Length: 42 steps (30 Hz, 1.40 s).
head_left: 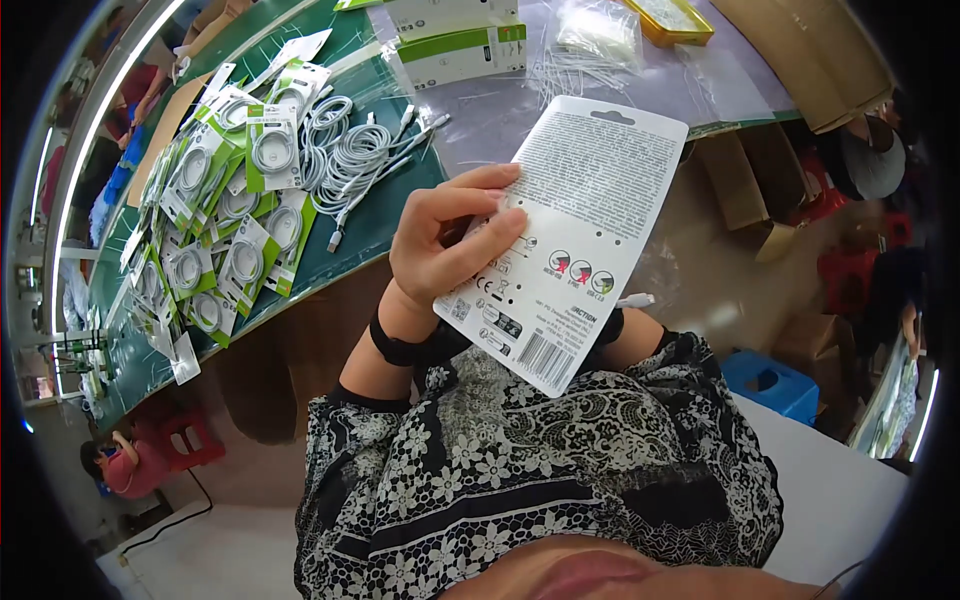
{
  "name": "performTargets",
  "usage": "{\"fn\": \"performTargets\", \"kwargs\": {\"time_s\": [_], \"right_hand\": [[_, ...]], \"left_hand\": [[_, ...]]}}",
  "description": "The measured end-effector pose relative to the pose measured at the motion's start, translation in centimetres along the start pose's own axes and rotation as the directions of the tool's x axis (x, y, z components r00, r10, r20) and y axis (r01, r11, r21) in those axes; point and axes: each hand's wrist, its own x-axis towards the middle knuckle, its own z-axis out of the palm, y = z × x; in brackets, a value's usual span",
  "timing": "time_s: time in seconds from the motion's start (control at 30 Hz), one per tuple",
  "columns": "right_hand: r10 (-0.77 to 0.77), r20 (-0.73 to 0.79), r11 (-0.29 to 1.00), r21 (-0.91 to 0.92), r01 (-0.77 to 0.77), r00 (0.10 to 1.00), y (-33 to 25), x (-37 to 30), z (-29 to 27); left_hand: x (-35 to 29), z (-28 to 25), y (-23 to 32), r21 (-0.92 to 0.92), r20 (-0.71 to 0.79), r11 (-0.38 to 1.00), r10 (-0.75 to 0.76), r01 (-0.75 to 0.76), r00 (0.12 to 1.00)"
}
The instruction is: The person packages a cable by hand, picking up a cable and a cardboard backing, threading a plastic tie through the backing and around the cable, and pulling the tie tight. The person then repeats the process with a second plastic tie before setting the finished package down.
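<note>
My left hand (455, 230) pinches the left edge of a white packaging card (600, 190), thumb on its face. The card is held up in front of my chest, tilted, its back with dense small print, symbols and a hang hole turned toward me. My right forearm (640, 338) reaches in behind the card, which hides the right hand and its fingers. A white cable plug (637, 300) sticks out past the card's right edge; what holds it is hidden.
On the green tabletop (400, 205) at left lie a heap of carded cables (245, 260) and loose coiled white cables (350, 150). Green-and-white boxes (460, 55), white ties (590, 60) and a yellow tray (672, 20) are farther back. A blue stool (770, 385) stands at right.
</note>
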Motion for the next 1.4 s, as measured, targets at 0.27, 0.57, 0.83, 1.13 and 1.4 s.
{"fn": "performTargets", "kwargs": {"time_s": [0.27,0.57,0.83,1.13,1.4], "right_hand": [[0.042,-0.087,0.997,0.065,-0.036,0.995,-0.2,1.3,-0.5],[0.066,-0.210,0.990,0.135,-0.038,0.975,-1.7,0.7,-0.2],[0.099,-0.303,0.978,0.203,-0.037,0.948,-2.7,0.1,0.1],[0.137,-0.383,0.962,0.271,-0.031,0.914,-3.7,1.9,0.1],[0.177,-0.435,0.942,0.334,-0.025,0.883,-4.5,4.4,2.0]], "left_hand": [[0.1,0.3,-0.4,0.197,0.041,0.946,0.255,-0.258,0.966],[0.7,0.1,0.1,0.344,0.119,0.870,0.332,-0.352,0.936],[0.6,0.3,0.4,0.290,0.150,0.901,0.290,-0.322,0.945],[0.1,0.1,0.4,0.275,0.177,0.918,0.243,-0.285,0.954],[-0.5,1.1,-0.6,0.237,-0.022,0.961,0.154,-0.144,0.988]]}}
